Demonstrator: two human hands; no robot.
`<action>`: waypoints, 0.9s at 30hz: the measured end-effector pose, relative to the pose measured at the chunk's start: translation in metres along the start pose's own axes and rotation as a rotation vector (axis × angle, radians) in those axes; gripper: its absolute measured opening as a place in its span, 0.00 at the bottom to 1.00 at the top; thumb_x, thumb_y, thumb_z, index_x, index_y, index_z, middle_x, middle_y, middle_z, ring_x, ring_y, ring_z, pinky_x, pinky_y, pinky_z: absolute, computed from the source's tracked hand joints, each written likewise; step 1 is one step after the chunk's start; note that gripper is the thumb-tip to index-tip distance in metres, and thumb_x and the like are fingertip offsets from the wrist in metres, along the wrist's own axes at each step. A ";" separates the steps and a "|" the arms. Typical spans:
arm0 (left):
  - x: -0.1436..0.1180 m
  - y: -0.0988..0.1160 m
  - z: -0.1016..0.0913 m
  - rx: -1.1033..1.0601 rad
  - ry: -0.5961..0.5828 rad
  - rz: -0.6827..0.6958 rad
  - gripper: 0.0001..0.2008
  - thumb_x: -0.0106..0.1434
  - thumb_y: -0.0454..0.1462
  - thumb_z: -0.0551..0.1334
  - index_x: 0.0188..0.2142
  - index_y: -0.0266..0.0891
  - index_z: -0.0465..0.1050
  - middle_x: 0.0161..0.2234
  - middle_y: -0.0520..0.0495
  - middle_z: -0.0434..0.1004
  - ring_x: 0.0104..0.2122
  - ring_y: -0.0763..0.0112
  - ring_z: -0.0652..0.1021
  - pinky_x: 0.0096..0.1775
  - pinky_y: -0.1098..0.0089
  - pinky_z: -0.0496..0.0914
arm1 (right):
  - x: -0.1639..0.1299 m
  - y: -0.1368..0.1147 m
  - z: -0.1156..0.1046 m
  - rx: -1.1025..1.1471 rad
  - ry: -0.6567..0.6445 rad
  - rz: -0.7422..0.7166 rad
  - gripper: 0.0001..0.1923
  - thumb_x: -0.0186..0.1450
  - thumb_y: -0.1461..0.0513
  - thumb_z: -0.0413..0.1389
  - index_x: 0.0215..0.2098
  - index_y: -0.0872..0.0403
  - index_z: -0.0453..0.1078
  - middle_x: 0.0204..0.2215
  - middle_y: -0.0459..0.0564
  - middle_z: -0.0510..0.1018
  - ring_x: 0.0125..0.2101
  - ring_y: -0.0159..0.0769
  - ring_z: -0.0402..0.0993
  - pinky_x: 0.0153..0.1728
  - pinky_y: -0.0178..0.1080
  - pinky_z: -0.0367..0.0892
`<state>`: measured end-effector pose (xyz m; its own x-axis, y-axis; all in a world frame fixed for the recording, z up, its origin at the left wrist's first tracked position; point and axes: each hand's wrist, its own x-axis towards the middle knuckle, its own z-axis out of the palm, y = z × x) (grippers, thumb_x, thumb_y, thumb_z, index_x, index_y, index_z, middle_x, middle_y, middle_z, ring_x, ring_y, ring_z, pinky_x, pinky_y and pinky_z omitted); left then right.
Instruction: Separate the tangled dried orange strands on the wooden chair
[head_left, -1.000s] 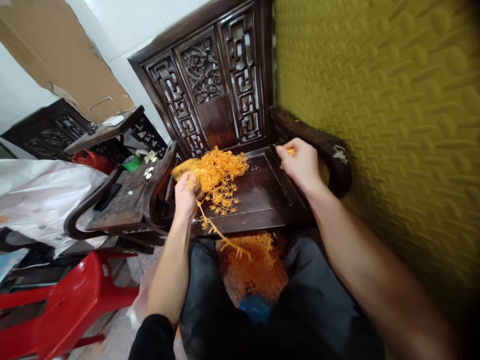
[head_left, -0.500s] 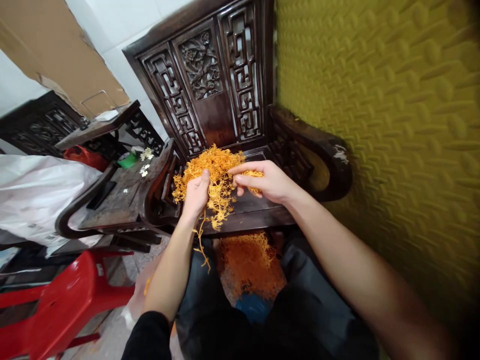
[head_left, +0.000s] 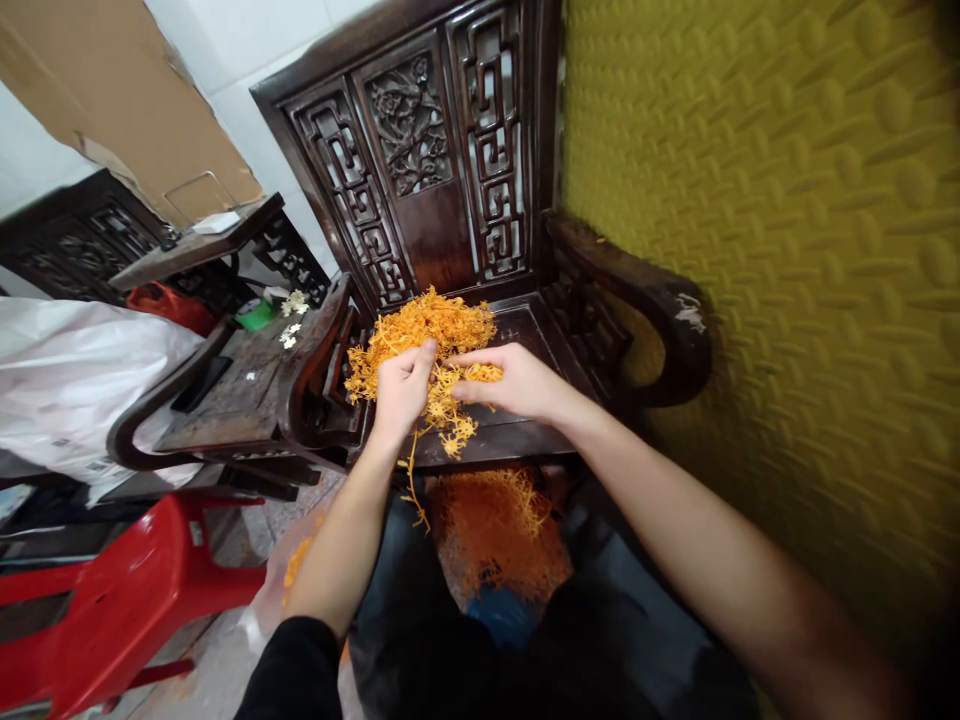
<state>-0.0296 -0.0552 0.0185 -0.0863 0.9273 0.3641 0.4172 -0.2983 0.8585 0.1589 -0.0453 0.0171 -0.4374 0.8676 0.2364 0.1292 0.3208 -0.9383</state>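
A heap of orange, branching plastic-looking pieces with small star-like ends [head_left: 442, 325] rests on the seat of a dark carved wooden chair [head_left: 517, 435]. In front of it my left hand [head_left: 403, 390] is closed around a bunch of orange sprigs [head_left: 455, 430], and one long stem dangles below it. My right hand [head_left: 514, 380] is close beside the left, its fingers bent around more orange sprigs [head_left: 484, 373]. The fingertips of both hands nearly meet, and orange pieces partly hide them.
Between my knees is a container of loose orange bits [head_left: 495, 520] with blue [head_left: 502, 612] at its near end. A red plastic stool [head_left: 135, 590] stands at lower left. Left are another wooden chair and a white bag [head_left: 82, 380]. A yellow textured wall [head_left: 750, 180] rises on the right.
My right hand has moved left and slightly down, bringing its sprigs against the bunch in my left hand. My left hand has shifted slightly right. The view has tilted a little.
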 end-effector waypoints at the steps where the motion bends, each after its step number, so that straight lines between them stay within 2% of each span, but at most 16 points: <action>1: 0.000 0.001 0.000 0.011 0.010 0.009 0.33 0.64 0.59 0.60 0.16 0.38 0.57 0.18 0.53 0.56 0.21 0.76 0.58 0.26 0.70 0.53 | 0.001 0.001 0.005 -0.027 0.008 -0.036 0.21 0.57 0.50 0.69 0.45 0.53 0.82 0.38 0.52 0.84 0.37 0.42 0.79 0.40 0.42 0.71; 4: 0.001 0.003 -0.002 0.025 -0.015 0.009 0.31 0.64 0.57 0.61 0.16 0.38 0.62 0.17 0.53 0.58 0.21 0.75 0.59 0.26 0.71 0.54 | 0.004 0.005 0.013 -0.103 0.091 -0.114 0.16 0.65 0.51 0.61 0.39 0.54 0.82 0.37 0.51 0.84 0.39 0.42 0.78 0.44 0.42 0.69; 8: 0.000 0.007 -0.007 0.012 -0.228 -0.021 0.21 0.61 0.52 0.66 0.24 0.36 0.78 0.22 0.50 0.72 0.24 0.74 0.67 0.29 0.72 0.61 | 0.007 0.008 0.007 -0.160 0.212 -0.135 0.17 0.69 0.51 0.57 0.34 0.55 0.79 0.33 0.50 0.83 0.34 0.39 0.76 0.40 0.40 0.66; 10: -0.002 0.008 -0.007 0.003 -0.340 -0.051 0.17 0.58 0.50 0.69 0.32 0.36 0.82 0.26 0.50 0.77 0.26 0.73 0.70 0.31 0.72 0.63 | 0.007 0.008 0.004 -0.131 0.229 -0.126 0.18 0.69 0.50 0.56 0.33 0.55 0.78 0.32 0.50 0.82 0.34 0.38 0.75 0.39 0.39 0.65; 12: -0.003 0.008 -0.005 -0.005 -0.401 -0.077 0.18 0.57 0.49 0.70 0.36 0.36 0.83 0.29 0.50 0.79 0.27 0.73 0.70 0.32 0.72 0.64 | 0.006 0.008 0.004 -0.080 0.242 -0.117 0.18 0.69 0.49 0.56 0.33 0.55 0.77 0.32 0.49 0.81 0.34 0.38 0.74 0.39 0.39 0.65; 14: -0.004 0.008 -0.003 -0.023 -0.406 -0.092 0.19 0.58 0.50 0.70 0.36 0.35 0.83 0.28 0.50 0.77 0.26 0.73 0.69 0.31 0.72 0.63 | 0.006 0.008 0.007 -0.030 0.228 -0.113 0.19 0.68 0.48 0.57 0.33 0.55 0.77 0.31 0.49 0.81 0.33 0.38 0.74 0.37 0.38 0.65; 17: -0.006 0.012 -0.002 -0.057 -0.406 -0.100 0.18 0.58 0.50 0.69 0.29 0.35 0.80 0.23 0.52 0.72 0.24 0.75 0.66 0.30 0.72 0.60 | 0.009 0.011 0.014 0.039 0.203 -0.083 0.21 0.66 0.45 0.58 0.32 0.54 0.77 0.29 0.48 0.79 0.31 0.36 0.72 0.33 0.38 0.65; 18: -0.007 0.014 -0.003 -0.069 -0.415 -0.109 0.18 0.58 0.50 0.70 0.26 0.35 0.78 0.22 0.53 0.69 0.23 0.76 0.64 0.28 0.73 0.59 | 0.012 0.013 0.013 0.079 0.232 -0.056 0.22 0.65 0.44 0.59 0.31 0.54 0.76 0.27 0.48 0.77 0.29 0.35 0.71 0.31 0.37 0.64; 20: -0.011 0.017 -0.005 -0.099 -0.464 -0.136 0.19 0.56 0.49 0.71 0.22 0.35 0.74 0.19 0.55 0.63 0.21 0.78 0.60 0.26 0.72 0.55 | 0.021 0.021 0.004 0.218 0.407 0.028 0.23 0.62 0.42 0.61 0.30 0.54 0.73 0.22 0.45 0.73 0.22 0.32 0.66 0.23 0.35 0.60; 22: -0.015 0.019 -0.008 -0.135 -0.494 -0.171 0.19 0.55 0.48 0.72 0.21 0.36 0.73 0.19 0.55 0.61 0.20 0.79 0.58 0.24 0.72 0.53 | 0.031 0.031 -0.015 0.413 0.680 0.129 0.23 0.59 0.42 0.63 0.30 0.52 0.68 0.18 0.41 0.66 0.16 0.28 0.59 0.16 0.33 0.52; 24: -0.016 0.016 -0.011 -0.150 -0.452 -0.200 0.18 0.56 0.48 0.71 0.23 0.36 0.74 0.18 0.56 0.60 0.19 0.79 0.58 0.24 0.72 0.51 | 0.036 0.039 -0.033 0.539 0.796 0.191 0.21 0.57 0.46 0.66 0.30 0.52 0.66 0.20 0.40 0.67 0.16 0.25 0.61 0.14 0.30 0.49; 25: -0.015 0.014 -0.012 -0.148 -0.408 -0.207 0.17 0.57 0.48 0.71 0.24 0.36 0.75 0.18 0.56 0.60 0.19 0.79 0.58 0.23 0.72 0.51 | 0.037 0.042 -0.040 0.539 0.782 0.215 0.21 0.56 0.48 0.67 0.31 0.54 0.67 0.22 0.42 0.70 0.16 0.25 0.63 0.13 0.29 0.48; 27: -0.012 0.009 -0.015 -0.139 -0.337 -0.204 0.18 0.57 0.49 0.70 0.24 0.36 0.75 0.18 0.56 0.59 0.19 0.79 0.57 0.23 0.72 0.50 | 0.032 0.041 -0.041 0.497 0.641 0.226 0.18 0.56 0.52 0.68 0.33 0.57 0.71 0.28 0.49 0.77 0.19 0.27 0.69 0.13 0.29 0.48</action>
<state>-0.0381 -0.0722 0.0271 0.1558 0.9858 0.0629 0.2943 -0.1071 0.9497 0.1870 0.0118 -0.0037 0.1615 0.9868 -0.0139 -0.3195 0.0390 -0.9468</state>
